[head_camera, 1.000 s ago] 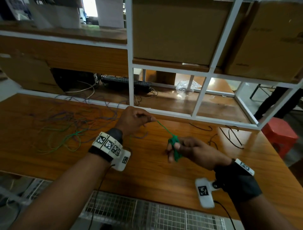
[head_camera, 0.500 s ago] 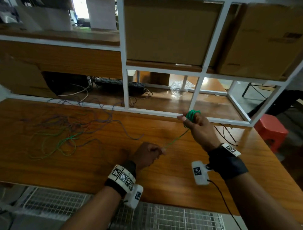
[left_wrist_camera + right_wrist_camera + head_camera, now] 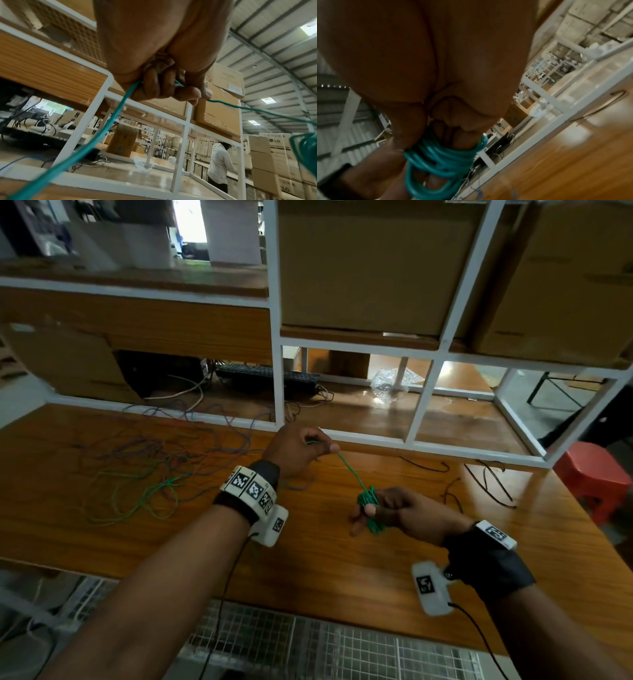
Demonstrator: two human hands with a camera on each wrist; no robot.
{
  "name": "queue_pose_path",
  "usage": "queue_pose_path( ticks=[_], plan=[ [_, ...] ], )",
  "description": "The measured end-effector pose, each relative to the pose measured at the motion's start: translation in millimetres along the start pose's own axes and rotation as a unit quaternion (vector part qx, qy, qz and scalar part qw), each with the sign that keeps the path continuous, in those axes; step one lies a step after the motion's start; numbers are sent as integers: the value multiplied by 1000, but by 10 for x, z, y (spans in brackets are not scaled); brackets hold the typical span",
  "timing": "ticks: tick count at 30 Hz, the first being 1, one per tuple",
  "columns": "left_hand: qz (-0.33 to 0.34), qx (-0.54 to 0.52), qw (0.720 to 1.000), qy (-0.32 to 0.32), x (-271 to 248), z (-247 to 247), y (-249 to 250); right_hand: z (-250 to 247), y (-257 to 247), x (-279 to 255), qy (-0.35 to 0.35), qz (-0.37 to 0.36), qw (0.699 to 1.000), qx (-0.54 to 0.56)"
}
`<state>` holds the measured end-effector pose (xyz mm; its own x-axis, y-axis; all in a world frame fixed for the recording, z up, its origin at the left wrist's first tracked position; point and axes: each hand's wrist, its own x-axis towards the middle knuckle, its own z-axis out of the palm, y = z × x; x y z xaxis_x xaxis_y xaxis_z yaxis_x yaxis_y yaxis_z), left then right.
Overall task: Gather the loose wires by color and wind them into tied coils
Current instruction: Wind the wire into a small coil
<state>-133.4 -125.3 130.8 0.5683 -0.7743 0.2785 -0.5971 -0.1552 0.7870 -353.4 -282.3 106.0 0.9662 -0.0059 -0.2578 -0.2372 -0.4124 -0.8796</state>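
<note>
The right hand [image 3: 407, 513] hangs just above the wooden table [image 3: 342, 577], its fingers curled round a small bundle of green wire, the coil [image 3: 370, 508]; in the right wrist view the loops [image 3: 440, 159] wrap the fingers themselves. From the top of that coil one taut strand [image 3: 352, 472] runs up and to the left, away from the person, to the left hand [image 3: 296, 448]. The left hand is closed, thumb and forefinger pinching the strand; the left wrist view shows the wire passing through the fist [image 3: 163, 83] and trailing out below as a loose tail [image 3: 109, 128].

So the strand's long axis is a diagonal between the hands, with the left hand farther out and higher, the right nearer the body and lower. The next wrap probably turns on this line: the left hand feeds, the right takes it up.

More loose wires [image 3: 144, 470], green and purple, lie tangled on the table well to the left, nearer the left hand. A few dark wires [image 3: 486, 481] lie to the right.
</note>
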Motion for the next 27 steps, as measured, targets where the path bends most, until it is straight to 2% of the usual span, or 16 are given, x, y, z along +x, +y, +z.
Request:
queue_pose_path(
  ticks=[3,5,8,11,12,13,15,16,17,19,22,23,25,27],
  plan=[
    [-17,-51,999,4,45,70,-71,94,-36,-13,24,-77,989,125],
    [-34,-94,995,1,15,177,-74,116,-73,9,26,-119,961,246],
    [-99,-171,978,-61,-138,392,-32,41,-216,21,47,-172,883,434],
    [-74,-198,970,-120,-320,669,46,-60,-380,92,179,-213,802,529],
    [-63,-203,969,-122,-370,750,73,-86,-431,128,237,-219,797,510],
    [-64,-208,968,-125,-409,813,87,-113,-433,177,299,-222,815,444],
    [-60,-179,972,-139,-477,887,83,-169,-375,262,443,-188,859,173],
    [-51,-148,977,-146,-516,893,79,-200,-327,275,488,-157,858,25],
    [-40,-115,982,-142,-543,876,47,-234,-275,277,497,-115,856,-87],
    [-22,-71,991,-108,-552,749,-2,-256,-201,231,429,-22,881,-201],
    [-14,-31,997,-71,-484,466,-20,-141,-121,158,238,90,920,-297],
    [-8,-6,997,-77,-445,391,3,-91,-98,152,190,100,920,-329],
    [9,41,994,-104,-368,275,93,-13,-74,149,137,69,913,-379],
    [18,69,989,-129,-241,163,202,-6,-81,120,100,23,940,-325]
  ],
)
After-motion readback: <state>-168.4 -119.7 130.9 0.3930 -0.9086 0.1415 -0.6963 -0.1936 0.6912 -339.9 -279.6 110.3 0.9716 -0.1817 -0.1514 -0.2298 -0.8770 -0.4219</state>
